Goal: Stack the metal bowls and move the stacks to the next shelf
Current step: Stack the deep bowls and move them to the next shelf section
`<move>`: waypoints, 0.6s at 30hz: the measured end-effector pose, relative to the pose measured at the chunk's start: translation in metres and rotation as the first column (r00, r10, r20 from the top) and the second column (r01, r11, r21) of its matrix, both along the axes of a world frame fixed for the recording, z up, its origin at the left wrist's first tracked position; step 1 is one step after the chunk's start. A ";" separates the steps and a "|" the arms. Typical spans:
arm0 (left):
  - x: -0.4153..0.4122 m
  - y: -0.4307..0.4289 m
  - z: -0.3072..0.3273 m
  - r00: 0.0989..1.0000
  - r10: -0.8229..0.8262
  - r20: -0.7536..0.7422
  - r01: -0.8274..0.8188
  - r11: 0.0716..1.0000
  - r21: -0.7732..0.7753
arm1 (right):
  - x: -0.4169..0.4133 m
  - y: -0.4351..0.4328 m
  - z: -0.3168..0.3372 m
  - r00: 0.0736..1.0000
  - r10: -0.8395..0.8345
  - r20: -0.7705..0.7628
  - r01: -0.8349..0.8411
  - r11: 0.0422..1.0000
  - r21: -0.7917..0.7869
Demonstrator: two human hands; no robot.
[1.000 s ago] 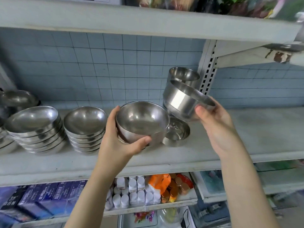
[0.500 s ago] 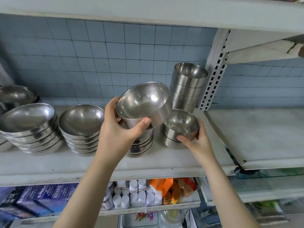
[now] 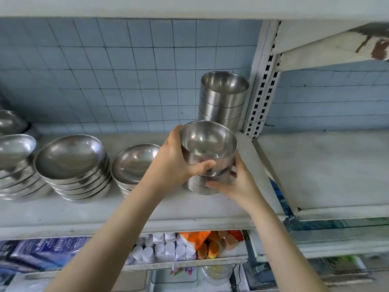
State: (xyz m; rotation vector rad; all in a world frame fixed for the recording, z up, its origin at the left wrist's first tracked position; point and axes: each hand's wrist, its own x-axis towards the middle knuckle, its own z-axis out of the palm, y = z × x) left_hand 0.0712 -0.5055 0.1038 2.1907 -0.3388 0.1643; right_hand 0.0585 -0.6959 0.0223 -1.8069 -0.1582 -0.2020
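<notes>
Right hand (image 3: 235, 186) grips the short bowl stack (image 3: 193, 187) low down. Left hand (image 3: 174, 163) wraps the top bowl (image 3: 208, 144) directly above it, rim up; can't tell if fully seated. Next shelf (image 3: 326, 169) lies right of both hands, right hand nearer; tall stack (image 3: 223, 98) sits behind.

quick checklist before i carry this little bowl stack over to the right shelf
1. Left hand grips the top bowl: ok, thumb across its front wall.
2. Right hand grips the short stack: ok, fingers curled round the lower bowls.
3. Top bowl fully nested: cannot tell, the hands hide the joint.
4. Next shelf has bare room: ok.
5. Tall stack clear of the lift: cannot tell, it overlaps the top bowl in this view.
6. Upright post out of the path: ok, it stands at the back.
</notes>
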 end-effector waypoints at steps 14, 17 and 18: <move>0.005 -0.006 0.005 0.993 0.045 -0.111 0.007 0.904 0.428 | 0.000 -0.011 -0.031 1.000 -0.028 0.006 0.028 0.996 -0.080; 0.004 -0.005 0.006 0.993 0.043 -0.110 0.010 0.898 0.440 | 0.001 -0.011 -0.031 0.999 -0.026 0.020 0.028 0.997 -0.072; 0.003 -0.005 0.008 0.993 0.033 -0.113 0.021 0.894 0.447 | 0.001 -0.011 -0.030 1.000 -0.019 0.019 0.020 0.997 -0.074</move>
